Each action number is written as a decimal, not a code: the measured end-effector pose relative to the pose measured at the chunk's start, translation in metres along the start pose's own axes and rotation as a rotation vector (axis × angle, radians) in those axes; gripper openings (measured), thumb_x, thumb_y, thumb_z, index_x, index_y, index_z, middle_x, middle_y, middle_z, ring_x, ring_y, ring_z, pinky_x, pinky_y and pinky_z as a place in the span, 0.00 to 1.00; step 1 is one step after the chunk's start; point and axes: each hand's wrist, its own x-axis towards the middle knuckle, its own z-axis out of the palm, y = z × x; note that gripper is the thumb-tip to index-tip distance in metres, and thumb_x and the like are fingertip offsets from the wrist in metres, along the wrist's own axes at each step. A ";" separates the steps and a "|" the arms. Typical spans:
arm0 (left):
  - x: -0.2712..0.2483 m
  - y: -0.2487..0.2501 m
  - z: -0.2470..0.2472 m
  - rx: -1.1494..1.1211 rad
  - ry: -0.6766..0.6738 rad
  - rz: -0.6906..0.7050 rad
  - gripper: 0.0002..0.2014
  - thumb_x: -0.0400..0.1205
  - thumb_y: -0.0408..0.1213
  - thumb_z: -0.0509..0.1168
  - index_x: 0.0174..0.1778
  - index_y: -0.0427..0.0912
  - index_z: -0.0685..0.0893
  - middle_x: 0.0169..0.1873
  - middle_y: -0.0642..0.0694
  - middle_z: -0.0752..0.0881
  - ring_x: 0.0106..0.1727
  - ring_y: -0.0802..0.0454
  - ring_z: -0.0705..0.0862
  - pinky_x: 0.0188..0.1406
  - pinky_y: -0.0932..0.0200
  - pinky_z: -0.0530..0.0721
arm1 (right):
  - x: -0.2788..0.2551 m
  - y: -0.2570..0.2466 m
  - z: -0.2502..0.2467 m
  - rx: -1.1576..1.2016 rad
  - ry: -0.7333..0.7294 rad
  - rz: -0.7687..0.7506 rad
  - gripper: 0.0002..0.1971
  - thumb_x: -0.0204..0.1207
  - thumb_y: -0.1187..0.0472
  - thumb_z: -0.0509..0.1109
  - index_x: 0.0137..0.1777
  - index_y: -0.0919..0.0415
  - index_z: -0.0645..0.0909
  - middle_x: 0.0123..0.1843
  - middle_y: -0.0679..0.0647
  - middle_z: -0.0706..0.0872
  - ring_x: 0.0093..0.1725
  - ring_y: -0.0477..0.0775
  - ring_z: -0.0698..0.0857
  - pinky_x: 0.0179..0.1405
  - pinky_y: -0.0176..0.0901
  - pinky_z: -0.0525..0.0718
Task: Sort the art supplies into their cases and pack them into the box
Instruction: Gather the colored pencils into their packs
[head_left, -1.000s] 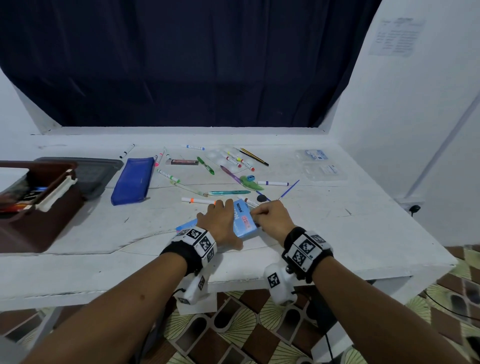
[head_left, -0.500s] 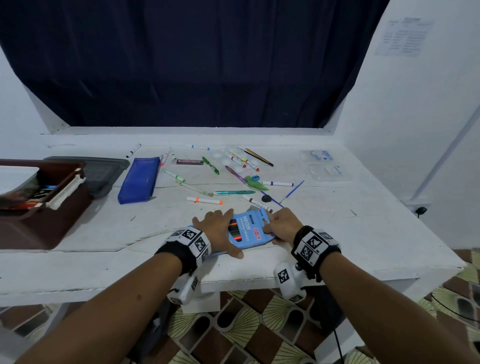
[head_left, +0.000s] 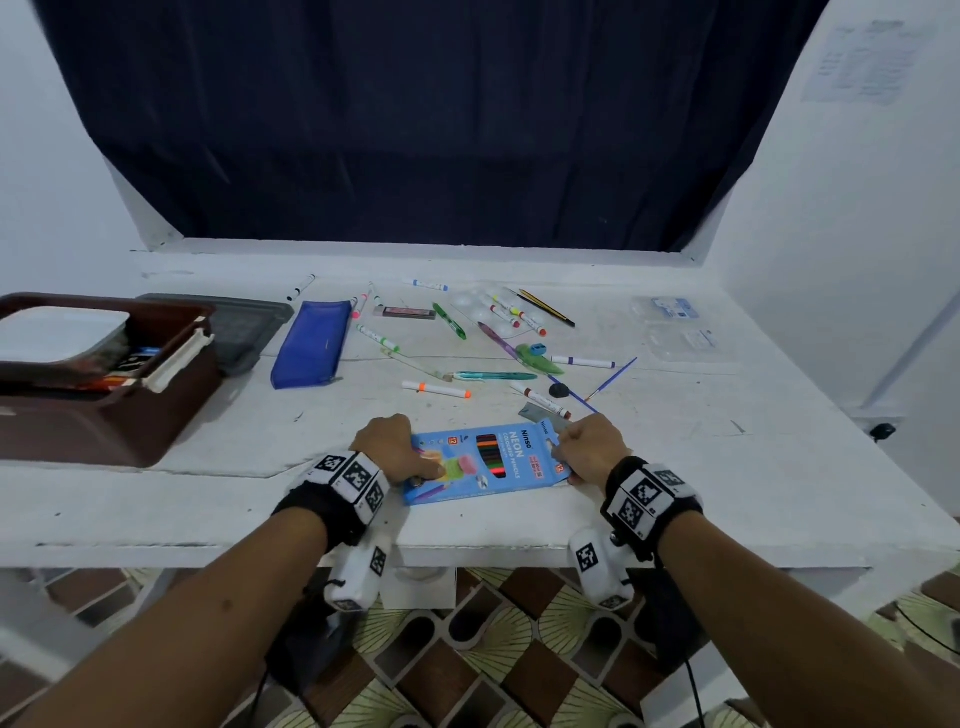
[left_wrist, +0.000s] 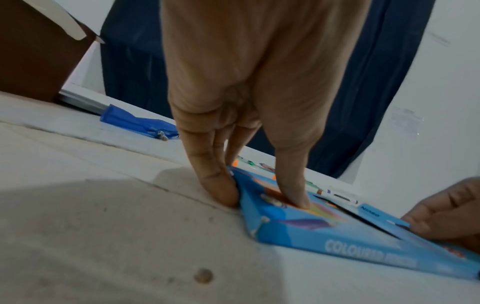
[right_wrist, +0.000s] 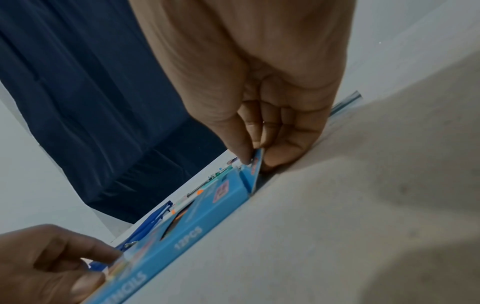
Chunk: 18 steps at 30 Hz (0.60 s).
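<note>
A blue pencil box (head_left: 485, 460) lies flat on the white bench (head_left: 675, 467) near its front edge, long axis running left to right, tilted slightly so its right end sits farther from the person. The left hand (head_left: 395, 449) holds the box's left end: thumb pressing on the top face, fingers (left_wrist: 215, 185) against the end edge. The right hand (head_left: 592, 449) pinches the flap (right_wrist: 255, 166) at the right end between thumb and fingers, so this grip is closed on the flap.

The head view shows the printed top with its window of pencils, plus loose markers (head_left: 436, 388) and pens beyond, a blue pouch (head_left: 311, 343) and a brown box (head_left: 104, 410) at the left. Only the right wrist view shows the flap lifted upright; the left wrist view shows the side lettering.
</note>
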 end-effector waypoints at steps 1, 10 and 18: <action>0.000 0.001 0.000 -0.004 0.008 -0.014 0.29 0.67 0.57 0.78 0.50 0.40 0.76 0.54 0.41 0.85 0.51 0.46 0.83 0.44 0.56 0.81 | -0.001 0.000 0.000 -0.007 0.001 -0.001 0.06 0.74 0.65 0.72 0.42 0.66 0.78 0.45 0.62 0.89 0.46 0.59 0.91 0.47 0.59 0.91; -0.005 0.010 -0.002 -0.062 0.107 -0.115 0.30 0.63 0.55 0.82 0.48 0.40 0.77 0.54 0.41 0.86 0.52 0.44 0.84 0.42 0.56 0.78 | 0.002 -0.001 0.011 -0.111 -0.015 -0.094 0.09 0.71 0.62 0.74 0.45 0.68 0.80 0.47 0.61 0.90 0.46 0.59 0.90 0.45 0.57 0.91; -0.006 0.001 -0.002 -0.101 0.024 -0.075 0.31 0.67 0.52 0.81 0.60 0.42 0.77 0.60 0.43 0.83 0.54 0.47 0.82 0.48 0.58 0.80 | -0.028 -0.017 -0.004 -0.347 0.123 -0.285 0.19 0.73 0.57 0.73 0.62 0.59 0.77 0.59 0.58 0.77 0.60 0.60 0.78 0.55 0.48 0.80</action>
